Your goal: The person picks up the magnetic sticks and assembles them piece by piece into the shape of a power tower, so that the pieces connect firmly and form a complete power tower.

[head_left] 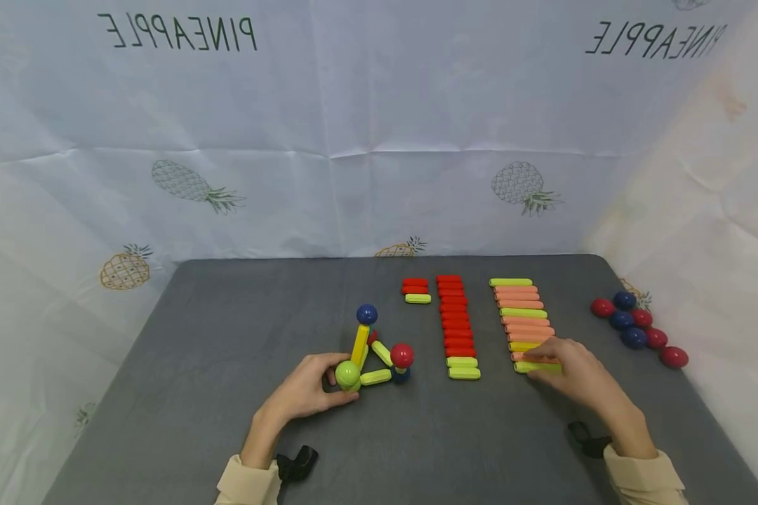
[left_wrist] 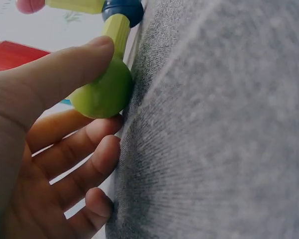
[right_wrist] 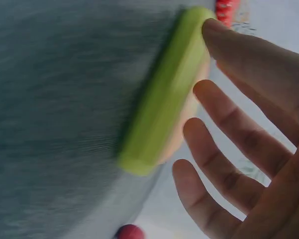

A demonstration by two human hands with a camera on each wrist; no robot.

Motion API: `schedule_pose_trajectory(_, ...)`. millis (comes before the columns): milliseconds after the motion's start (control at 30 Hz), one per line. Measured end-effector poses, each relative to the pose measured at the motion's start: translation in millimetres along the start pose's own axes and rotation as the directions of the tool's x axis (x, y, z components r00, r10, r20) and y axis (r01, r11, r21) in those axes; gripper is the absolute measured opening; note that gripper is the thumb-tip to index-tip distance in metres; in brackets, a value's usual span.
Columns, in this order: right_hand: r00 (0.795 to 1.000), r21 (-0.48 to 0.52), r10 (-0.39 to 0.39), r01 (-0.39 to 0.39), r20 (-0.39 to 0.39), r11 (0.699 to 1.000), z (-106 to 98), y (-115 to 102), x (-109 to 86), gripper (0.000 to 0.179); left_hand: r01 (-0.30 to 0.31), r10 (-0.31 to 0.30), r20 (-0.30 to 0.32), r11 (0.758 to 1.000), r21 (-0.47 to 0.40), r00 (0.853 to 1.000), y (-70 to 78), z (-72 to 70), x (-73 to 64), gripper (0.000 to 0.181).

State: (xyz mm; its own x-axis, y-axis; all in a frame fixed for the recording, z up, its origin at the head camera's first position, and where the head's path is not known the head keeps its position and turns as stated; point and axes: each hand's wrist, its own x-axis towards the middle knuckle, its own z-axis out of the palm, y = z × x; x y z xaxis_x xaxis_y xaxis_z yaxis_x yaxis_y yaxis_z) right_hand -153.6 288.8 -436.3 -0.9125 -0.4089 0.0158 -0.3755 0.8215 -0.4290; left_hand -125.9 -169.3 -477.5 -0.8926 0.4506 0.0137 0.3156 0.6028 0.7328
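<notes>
On the dark table my left hand (head_left: 309, 386) grips a green ball (left_wrist: 107, 92) at a low corner of a small structure of balls and rods, thumb on one side and fingers on the other. From that corner a yellow rod (head_left: 360, 345) rises, topped by a blue ball (head_left: 367, 313). A red ball (head_left: 401, 355) stands above another corner. My right hand (head_left: 568, 368) hovers at the near end of a column of rods, fingers loosely bent. Its thumb tip overlaps the end of a green rod (right_wrist: 169, 94) in the right wrist view; a peach rod lies behind that one.
Between the hands lies a column of red rods (head_left: 457, 324) with green ones at its near end. A short stack with a green rod (head_left: 417, 299) sits farther back. Several red and blue balls (head_left: 634, 338) line the right edge. A pineapple-print cloth (head_left: 354, 196) hangs behind.
</notes>
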Motion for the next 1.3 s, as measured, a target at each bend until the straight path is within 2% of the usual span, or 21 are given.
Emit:
schedule_pose_trajectory(100, 0.999, 0.005, 0.012, -0.012, 0.033, 1.0, 3.0, 7.9, -1.9, 0.027, -0.021, 0.021, -0.006, 1.0, 0.003, 1.0, -0.2, 0.0, -0.6, 0.043)
schedule_pose_trajectory(433, 0.999, -0.024, 0.028, -0.027, 0.025, 0.999, 7.4, 6.5, 2.7, 0.025, -0.033, 0.033, 0.003, 0.999, 0.008, 0.999, -0.4, -1.2, -0.2, 0.041)
schedule_pose_trajectory(700, 0.998, -0.028, 0.048, -0.047, 0.048, 0.999, 8.5, 4.4, -0.6, 0.026, -0.033, 0.033, 0.003, 0.999, 0.005, 0.999, -0.8, -3.2, -1.8, 0.049)
schedule_pose_trajectory(767, 1.0, -0.029, 0.026, -0.026, 0.005, 0.999, 6.3, -0.7, -3.1, 0.025, -0.031, 0.031, -0.008, 0.999, 0.015, 0.999, 1.2, -6.9, -4.0, 0.053)
schedule_pose_trajectory(833, 0.998, 0.01, -0.012, 0.013, -0.061, 1.0, 1.2, -11.2, -5.0, 0.025, -0.036, 0.038, -0.039, 0.999, 0.035, 0.999, 5.5, -12.7, -7.8, 0.056)
schedule_pose_trajectory(933, 0.975, 0.111, -0.086, 0.11, -0.203, 0.988, -8.0, -38.3, -3.5, 0.026, -0.068, 0.075, -0.114, 0.996, 0.062, 0.991, 15.9, -24.0, -14.4, 0.052)
schedule_pose_trajectory(1033, 0.931, 0.24, -0.151, 0.239, -0.333, 0.941, -16.0, -75.2, 5.5, 0.033, -0.124, 0.135, -0.179, 0.99, 0.069, 0.975, 28.0, -33.7, -20.2, 0.046)
schedule_pose_trajectory(1067, 0.91, 0.282, -0.174, 0.292, -0.377, 0.914, -17.4, -88.2, 10.2, 0.035, -0.146, 0.157, -0.189, 0.987, 0.068, 0.969, 31.6, -36.0, -21.4, 0.045)
schedule_pose_trajectory(1133, 0.871, 0.371, -0.217, 0.398, -0.442, 0.839, -17.3, -113.3, 21.4, 0.04, -0.183, 0.193, -0.193, 0.981, 0.07, 0.962, 37.8, -38.9, -23.3, 0.044)
schedule_pose_trajectory(1233, 0.827, 0.445, -0.303, 0.521, -0.474, 0.728, -11.2, -146.2, 40.8, 0.046, -0.226, 0.238, -0.183, 0.971, 0.083, 0.954, 43.5, -39.4, -23.4, 0.041)
schedule_pose_trajectory(1300, 0.823, 0.468, -0.359, 0.552, -0.44, 0.691, -3.8, -165.4, 53.6, 0.044, -0.235, 0.25, -0.188, 0.967, 0.098, 0.95, 45.4, -38.3, -22.4, 0.037)
